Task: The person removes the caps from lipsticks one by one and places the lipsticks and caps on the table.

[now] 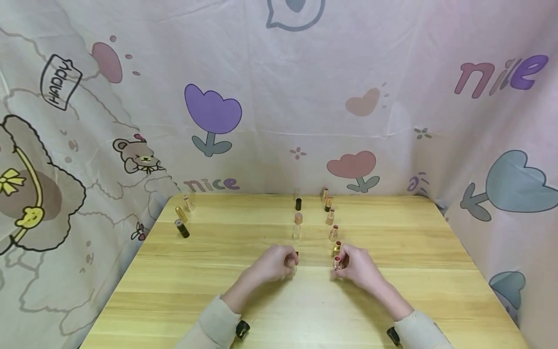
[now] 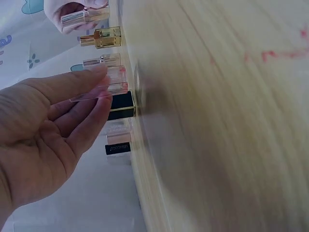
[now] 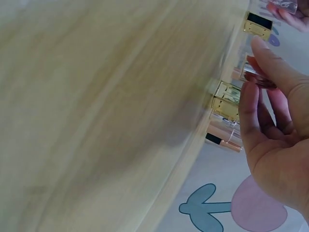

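Observation:
My left hand (image 1: 275, 264) pinches a clear lipstick cap (image 2: 117, 87) between thumb and fingers, low over the table. Just beyond it stands a black cap with a gold edge (image 2: 123, 105). With thumb and fingertips, my right hand (image 1: 361, 267) holds an uncapped lipstick (image 1: 337, 262) with its red tip up; in the right wrist view the fingers partly hide it. Right behind that is a gold lipstick (image 1: 336, 248), uncapped, with a red tip. Whether the held lipstick's base touches the table I cannot tell.
Uncapped lipsticks (image 1: 333, 233) continue in a row to the back edge. Left of them runs a row of caps, among them a clear cap (image 1: 296, 231), a pink cap (image 1: 298, 218) and a black cap (image 1: 298, 204). A black lipstick tube (image 1: 182, 229) and two others stand far left.

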